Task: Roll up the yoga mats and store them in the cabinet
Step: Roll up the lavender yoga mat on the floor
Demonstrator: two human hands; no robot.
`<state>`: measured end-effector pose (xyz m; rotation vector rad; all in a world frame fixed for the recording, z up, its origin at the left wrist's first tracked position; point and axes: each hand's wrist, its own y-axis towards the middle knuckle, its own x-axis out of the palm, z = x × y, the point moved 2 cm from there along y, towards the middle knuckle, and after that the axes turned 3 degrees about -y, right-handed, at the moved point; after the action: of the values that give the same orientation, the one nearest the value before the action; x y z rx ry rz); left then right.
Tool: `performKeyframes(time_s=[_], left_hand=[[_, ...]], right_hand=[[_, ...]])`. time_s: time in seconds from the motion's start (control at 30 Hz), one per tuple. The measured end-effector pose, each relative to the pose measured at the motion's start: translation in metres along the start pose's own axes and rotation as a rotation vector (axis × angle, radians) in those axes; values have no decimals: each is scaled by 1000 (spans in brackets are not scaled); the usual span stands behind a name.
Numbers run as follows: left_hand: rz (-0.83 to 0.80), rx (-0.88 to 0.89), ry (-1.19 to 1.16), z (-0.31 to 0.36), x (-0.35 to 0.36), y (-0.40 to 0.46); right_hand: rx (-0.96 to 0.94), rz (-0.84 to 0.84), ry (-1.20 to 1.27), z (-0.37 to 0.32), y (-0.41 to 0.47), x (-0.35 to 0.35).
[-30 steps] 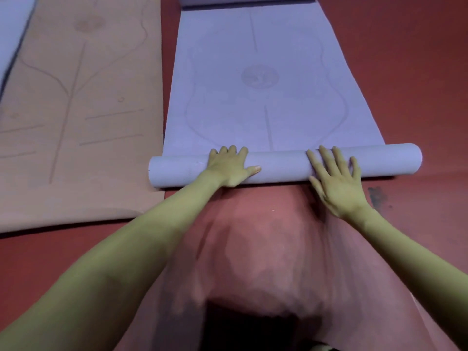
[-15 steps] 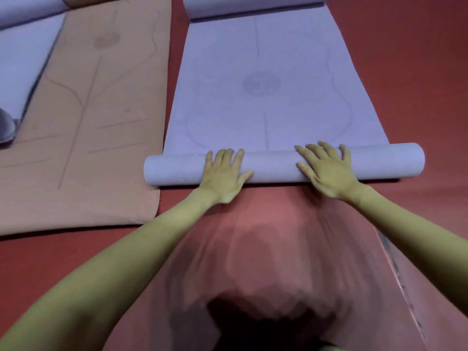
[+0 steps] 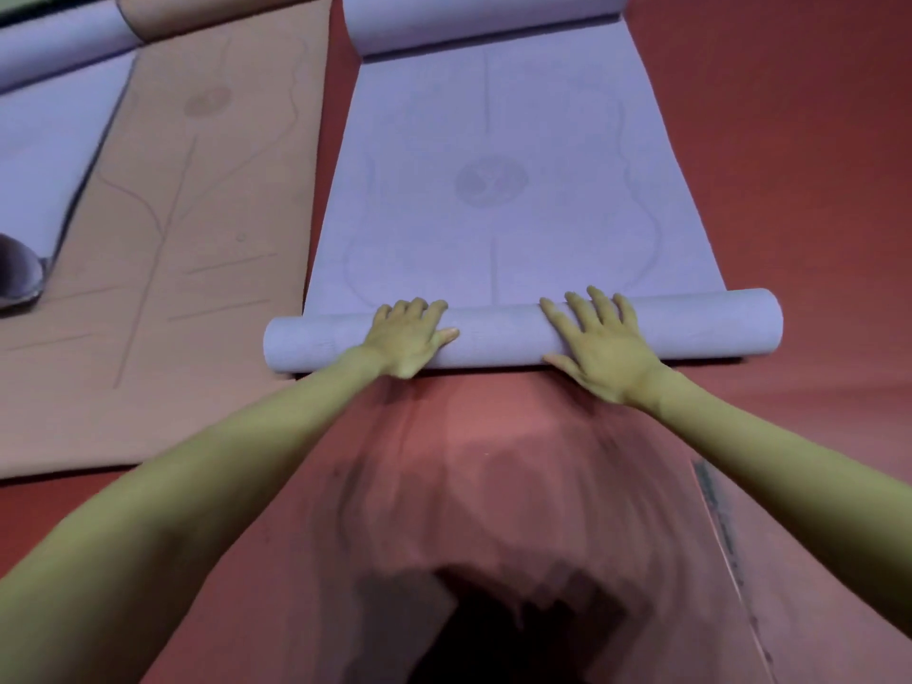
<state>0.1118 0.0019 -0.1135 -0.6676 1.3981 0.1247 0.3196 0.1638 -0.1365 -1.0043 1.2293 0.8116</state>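
Ahead of the roll: the flat lavender yoga mat lies bare up to its curled far end.
Left side: a tan yoga mat with line markings lies just beside it, a narrow strip of red floor between.
Right side: open red floor.
Far left: a grey rounded object sits on the tan mat's edge.

I see a dull red floor with a thin dark seam at lower right, and a rounded grey object, unidentifiable, at the left edge.
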Motion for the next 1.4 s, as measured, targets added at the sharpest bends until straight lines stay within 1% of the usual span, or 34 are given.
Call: performKeyframes(time_s=[0.03,0.1,0.13,0.23,0.33,0.43,0.47,0.53,0.6,0.67,0.77,0.9,1.0,1.1,1.23,1.4], left_hand=[[-21,4,-1,-1,-3,2],[-33,25,28,-1,-7,4],[-21,41,49,0,-7,3],[60,66,86,-2,4,-3],[137,44,138,-4,11,1],[173,40,143,-7,4,15],[167,50,128,-8,1,19],[138,67,80,-13,-3,28],[101,86,31,-16,-4,37],[83,88,5,-18,-6,42],[150,104,-25,-21,-6,43],[245,136,88,-24,1,31],[280,113,134,-25,4,27],[284,100,97,-20,-4,26],[286,106,53,-8,-1,6],[267,124,24,20,22,-44]], right_hand=[[-6,-17,12,0,5,-2],[-5,-112,60,1,15,-13],[2,-110,61,3,18,-16],[-1,-137,1,10,25,-20],[-15,-165,-8,16,37,-23],[7,-105,47,17,45,-18],[35,-53,67,14,44,-17],[63,114,76,4,38,-11],[68,180,27,0,35,-3],[28,140,-7,4,39,0],[-26,112,-62,13,50,-3],[-62,46,-96,23,61,-12],[-91,64,-143,28,67,-19],[-109,60,-152,32,67,-29],[-139,61,-126,34,42,-32],[-142,18,-94,25,-19,-18]])
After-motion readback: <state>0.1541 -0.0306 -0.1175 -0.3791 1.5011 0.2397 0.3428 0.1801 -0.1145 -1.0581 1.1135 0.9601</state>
